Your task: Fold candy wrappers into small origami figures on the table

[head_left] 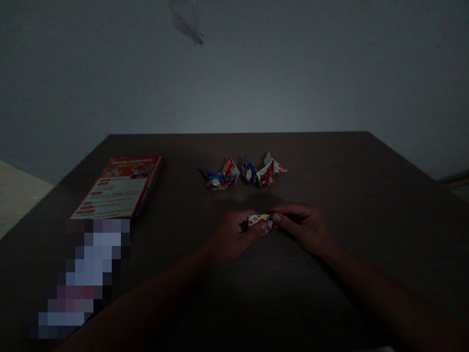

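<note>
Between my two hands is a small piece of folded printed paper (257, 219), yellow, white and red. My left hand (234, 233) pinches it from the left, the thumb lying across its lower part. At its right end, the thumb and forefinger of my right hand (302, 222) close on the edge. Just beyond my hands, two folded paper figures stand on the table: a blue and red boat-like one (219, 177) on the left, and a pointed blue, white and red one (261, 173) on the right.
A stack of red and white printed sheets or a booklet (117, 190) lies on the left of the dark table (330, 161); its near part is pixelated. A grey wall (274, 73) rises behind the table's far edge. The scene is dim.
</note>
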Demonstrator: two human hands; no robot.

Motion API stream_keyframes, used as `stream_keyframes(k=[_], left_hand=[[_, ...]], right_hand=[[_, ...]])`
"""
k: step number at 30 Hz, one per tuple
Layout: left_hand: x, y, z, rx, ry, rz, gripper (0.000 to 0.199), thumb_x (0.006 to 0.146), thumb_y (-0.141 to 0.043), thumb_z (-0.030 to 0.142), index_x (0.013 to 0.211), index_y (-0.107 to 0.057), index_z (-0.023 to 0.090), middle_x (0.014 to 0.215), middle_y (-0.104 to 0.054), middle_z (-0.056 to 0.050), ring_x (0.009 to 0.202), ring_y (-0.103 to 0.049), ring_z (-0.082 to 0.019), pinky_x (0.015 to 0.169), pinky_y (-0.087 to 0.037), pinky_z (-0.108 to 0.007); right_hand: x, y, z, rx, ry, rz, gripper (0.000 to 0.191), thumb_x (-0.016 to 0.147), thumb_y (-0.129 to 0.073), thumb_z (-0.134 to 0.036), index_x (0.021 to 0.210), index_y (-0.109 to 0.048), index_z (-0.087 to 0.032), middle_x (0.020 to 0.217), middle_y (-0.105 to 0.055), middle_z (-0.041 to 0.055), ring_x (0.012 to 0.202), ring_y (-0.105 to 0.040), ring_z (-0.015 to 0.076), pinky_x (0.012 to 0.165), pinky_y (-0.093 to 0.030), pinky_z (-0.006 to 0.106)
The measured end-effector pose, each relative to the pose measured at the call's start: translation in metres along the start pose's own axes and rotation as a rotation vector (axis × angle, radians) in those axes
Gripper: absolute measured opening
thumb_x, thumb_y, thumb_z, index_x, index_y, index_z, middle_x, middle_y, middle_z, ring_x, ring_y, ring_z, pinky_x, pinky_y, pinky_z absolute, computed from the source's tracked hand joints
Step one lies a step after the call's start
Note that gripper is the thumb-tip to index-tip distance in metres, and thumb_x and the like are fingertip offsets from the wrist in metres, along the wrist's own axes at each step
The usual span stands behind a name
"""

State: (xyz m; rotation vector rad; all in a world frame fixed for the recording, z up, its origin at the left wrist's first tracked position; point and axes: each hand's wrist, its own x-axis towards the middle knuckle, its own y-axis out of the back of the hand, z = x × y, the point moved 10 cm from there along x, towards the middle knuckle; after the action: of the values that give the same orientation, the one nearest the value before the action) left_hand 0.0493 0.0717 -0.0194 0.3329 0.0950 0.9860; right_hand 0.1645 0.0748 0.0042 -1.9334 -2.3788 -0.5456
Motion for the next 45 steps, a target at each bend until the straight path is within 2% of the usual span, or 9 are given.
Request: stream_keyframes(k=[6,12,19,23,27,31,45], left_hand=[[0.000,0.001,0.000,0.033,0.000,0.004,0.033,0.088,-0.049,0.041,0.082,-0.063,0.013,0.067,-0.060,0.000,0.058,-0.054,-0.009,0.054,-0.038,-0.019],[-0.001,-0.002,-0.014,0.013,0.080,-0.009,0.035,0.087,-0.048,0.044,0.085,-0.063,0.012,0.058,-0.059,0.000,0.049,-0.053,-0.009,0.046,-0.036,-0.018],[0.001,0.000,-0.018,-0.059,0.096,0.001,0.031,0.086,-0.052,0.041,0.083,-0.064,0.012,0.064,-0.063,-0.001,0.051,-0.056,-0.009,0.049,-0.043,-0.018],[0.002,-0.001,-0.015,-0.102,0.082,-0.004,0.029,0.085,-0.054,0.039,0.082,-0.064,0.012,0.071,-0.065,-0.003,0.051,-0.056,-0.008,0.049,-0.044,-0.018],[0.002,0.000,-0.013,-0.100,0.097,0.002,0.028,0.084,-0.055,0.037,0.080,-0.065,0.011,0.068,-0.064,-0.002,0.050,-0.056,-0.007,0.047,-0.042,-0.016],[0.002,-0.001,-0.016,-0.114,0.114,-0.001,0.028,0.084,-0.056,0.038,0.082,-0.065,0.012,0.072,-0.066,-0.003,0.052,-0.056,-0.008,0.049,-0.044,-0.017],[0.002,0.003,-0.022,-0.168,0.162,0.026,0.026,0.080,-0.061,0.037,0.076,-0.066,0.011,0.065,-0.066,-0.002,0.049,-0.056,-0.008,0.046,-0.045,-0.017]], right_hand=[[0.000,-0.001,0.005,0.021,-0.044,0.000,0.014,0.079,-0.065,-0.028,0.080,-0.072,-0.017,0.075,-0.069,0.0042,0.066,-0.062,0.0136,0.059,-0.048,0.024],[-0.001,-0.002,0.012,0.039,-0.093,-0.002,0.016,0.078,-0.065,-0.030,0.080,-0.072,-0.016,0.070,-0.068,0.0033,0.063,-0.060,0.0129,0.057,-0.047,0.023],[-0.002,0.002,0.021,0.037,-0.154,0.015,0.026,0.083,-0.059,-0.038,0.080,-0.071,-0.015,0.062,-0.065,0.0022,0.059,-0.057,0.0127,0.056,-0.045,0.024],[-0.002,0.000,0.018,0.037,-0.137,0.002,0.025,0.082,-0.060,-0.038,0.079,-0.071,-0.015,0.064,-0.065,0.0024,0.060,-0.058,0.0127,0.056,-0.046,0.024],[-0.001,0.000,0.014,0.010,-0.113,0.015,0.018,0.076,-0.067,-0.033,0.082,-0.072,-0.016,0.073,-0.070,0.0042,0.064,-0.061,0.0139,0.058,-0.048,0.024],[0.000,-0.002,0.014,-0.021,-0.096,-0.003,0.017,0.078,-0.065,-0.031,0.082,-0.072,-0.016,0.076,-0.071,0.0047,0.066,-0.063,0.0140,0.059,-0.049,0.025],[-0.001,-0.007,0.011,-0.049,-0.093,-0.020,0.023,0.080,-0.062,-0.036,0.081,-0.071,-0.016,0.068,-0.069,0.0040,0.060,-0.062,0.0132,0.055,-0.049,0.023]])
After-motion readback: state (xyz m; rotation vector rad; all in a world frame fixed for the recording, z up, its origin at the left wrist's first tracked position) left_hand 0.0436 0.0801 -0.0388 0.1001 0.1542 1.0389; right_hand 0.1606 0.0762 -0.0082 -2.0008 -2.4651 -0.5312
